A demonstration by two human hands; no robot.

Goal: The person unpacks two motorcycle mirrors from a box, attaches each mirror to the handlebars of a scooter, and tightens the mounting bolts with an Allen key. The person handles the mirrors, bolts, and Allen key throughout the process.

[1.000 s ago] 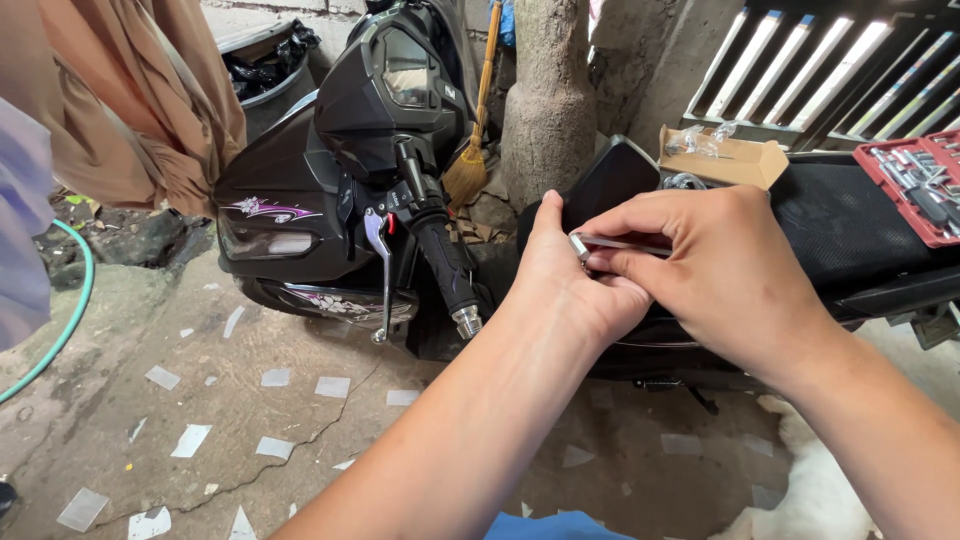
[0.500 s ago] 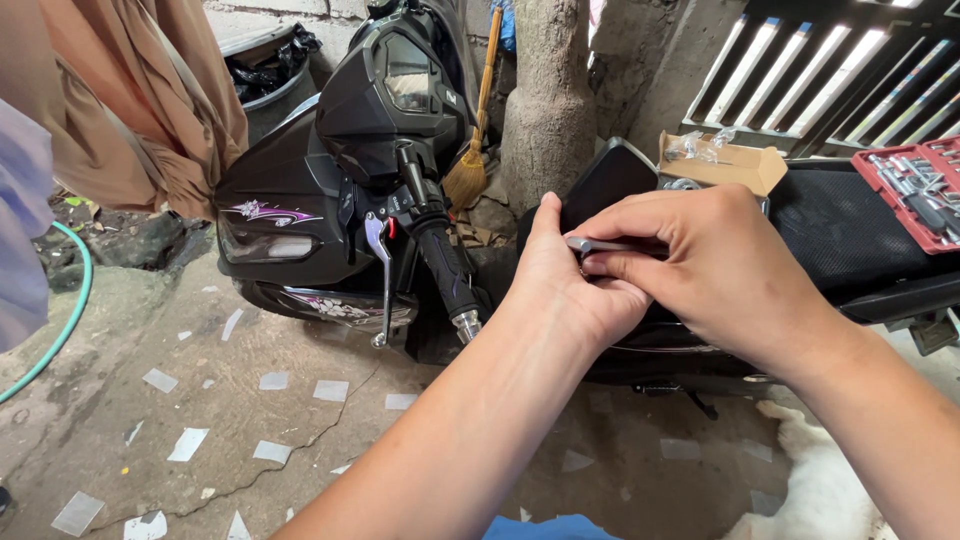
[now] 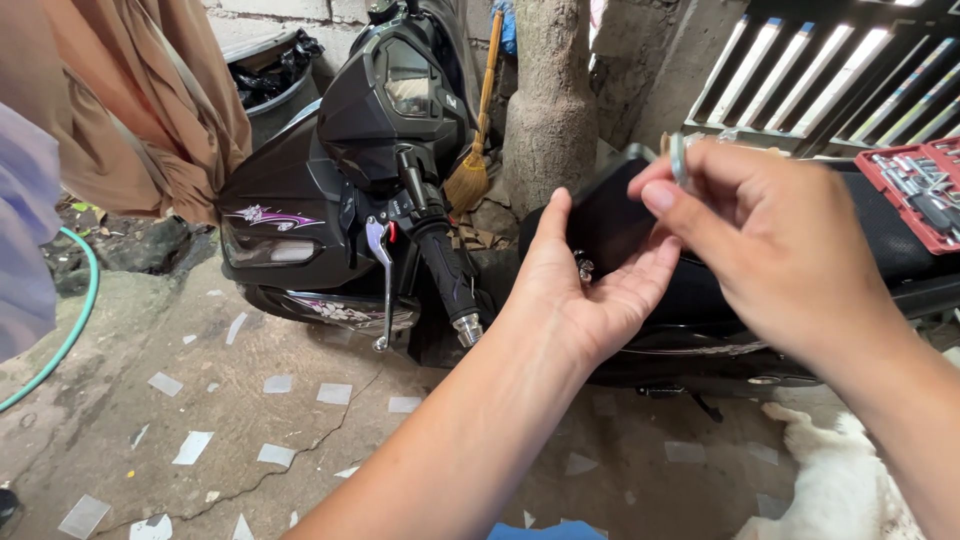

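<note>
My left hand is held palm up in front of the black scooter, fingers spread, with a small metal bolt lying in the palm. Just above and to the right of it, my right hand pinches a small round metal washer between thumb and forefinger. Both hands hover over the front end of the scooter's black seat. The handlebar grip and silver brake lever sit to the left of my left forearm.
A red tray of sockets and tools rests on the seat at right. A tree trunk and a broom stand behind the scooter. Brown cloth hangs at left beside a green hose. A white furry animal lies at lower right.
My hands were pressed together around a small metal part. Now the left palm has opened with the bolt on it, and the right hand has lifted away, pinching the washer.
</note>
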